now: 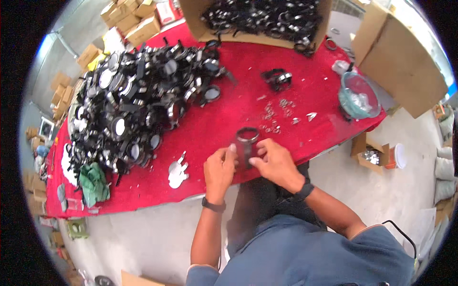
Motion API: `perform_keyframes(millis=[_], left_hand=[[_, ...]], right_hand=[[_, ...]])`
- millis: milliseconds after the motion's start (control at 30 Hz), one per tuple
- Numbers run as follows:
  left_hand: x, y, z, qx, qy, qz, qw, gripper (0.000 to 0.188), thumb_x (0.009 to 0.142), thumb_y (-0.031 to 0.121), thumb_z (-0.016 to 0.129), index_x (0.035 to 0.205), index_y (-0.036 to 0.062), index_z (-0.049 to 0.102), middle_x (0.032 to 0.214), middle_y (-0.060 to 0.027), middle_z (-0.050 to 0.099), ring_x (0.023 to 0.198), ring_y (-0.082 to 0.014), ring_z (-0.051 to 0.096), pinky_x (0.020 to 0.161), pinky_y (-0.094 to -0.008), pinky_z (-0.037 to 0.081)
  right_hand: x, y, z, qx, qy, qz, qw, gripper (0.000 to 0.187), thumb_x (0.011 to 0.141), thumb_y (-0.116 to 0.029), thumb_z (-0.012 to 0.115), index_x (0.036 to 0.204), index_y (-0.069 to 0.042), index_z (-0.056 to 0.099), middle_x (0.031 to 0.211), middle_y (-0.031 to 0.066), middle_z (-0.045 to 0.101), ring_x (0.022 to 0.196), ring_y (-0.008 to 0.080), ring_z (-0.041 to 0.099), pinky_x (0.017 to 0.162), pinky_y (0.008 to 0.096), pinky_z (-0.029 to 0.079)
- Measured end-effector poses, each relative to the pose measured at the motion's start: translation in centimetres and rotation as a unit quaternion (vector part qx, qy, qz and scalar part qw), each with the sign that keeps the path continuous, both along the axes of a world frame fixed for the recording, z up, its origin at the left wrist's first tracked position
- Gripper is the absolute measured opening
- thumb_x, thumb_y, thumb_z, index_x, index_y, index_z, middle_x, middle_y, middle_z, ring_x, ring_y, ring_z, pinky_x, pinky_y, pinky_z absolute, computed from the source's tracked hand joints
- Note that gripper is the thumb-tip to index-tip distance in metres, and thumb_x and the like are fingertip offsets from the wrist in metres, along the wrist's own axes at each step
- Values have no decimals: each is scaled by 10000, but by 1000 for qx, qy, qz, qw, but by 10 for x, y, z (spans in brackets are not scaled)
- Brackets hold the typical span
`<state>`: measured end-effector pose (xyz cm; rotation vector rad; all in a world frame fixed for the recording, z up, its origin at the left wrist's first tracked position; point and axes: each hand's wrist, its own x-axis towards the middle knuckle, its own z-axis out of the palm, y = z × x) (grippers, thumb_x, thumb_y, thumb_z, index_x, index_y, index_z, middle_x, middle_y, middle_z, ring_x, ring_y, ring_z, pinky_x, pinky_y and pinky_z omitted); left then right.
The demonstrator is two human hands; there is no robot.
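Left hand (219,168) and right hand (273,161) both gripping one black strap with ring (246,143), lying at near edge of red table (229,119). One big pile of black parts (138,100) left of it; one teal bowl (359,95) far right.

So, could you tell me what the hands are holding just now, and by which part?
Both hands hold one dark ring-topped part over the red table: the left hand pinches its left side, the right hand its right side, below the ring.
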<state>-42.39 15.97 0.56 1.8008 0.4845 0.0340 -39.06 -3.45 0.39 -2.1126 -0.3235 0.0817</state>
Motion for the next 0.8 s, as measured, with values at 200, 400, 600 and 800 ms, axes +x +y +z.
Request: perform_keyframes(millis=[200,400,600,800], left_hand=[[-72,109,11,541,-109,88,829,360,840,140,862,1172,36,767,1016,-136,704,963,-320,691,852,-442,557],[-96,139,-13,494,-64,37,867,321,830,140,875,1117,28,785,1022,-123,725,955,-321,696,853,-427,559],[-101,162,-16,421,-95,-4,902,283,833,138,853,1091,50,776,1086,-142,764,1029,-342,712,898,-442,563],[-104,168,2,450,-103,-63,885,211,883,55,781,1090,13,779,1116,-158,774,1024,-358,728,911,-434,582]], right_hand=[[-6,-27,-5,45,60,7,997,289,928,-125,788,1167,14,705,1018,171,772,902,238,759,809,367,612],[-11,-28,-11,92,121,33,988,248,964,-108,756,1170,27,725,1006,159,788,923,202,763,839,347,608],[-5,-41,-12,108,109,18,988,228,976,-112,739,1155,29,730,1004,159,790,928,205,764,836,350,604],[-4,-46,-14,120,106,31,987,204,976,-112,734,1129,23,741,986,160,793,914,220,767,825,362,599]])
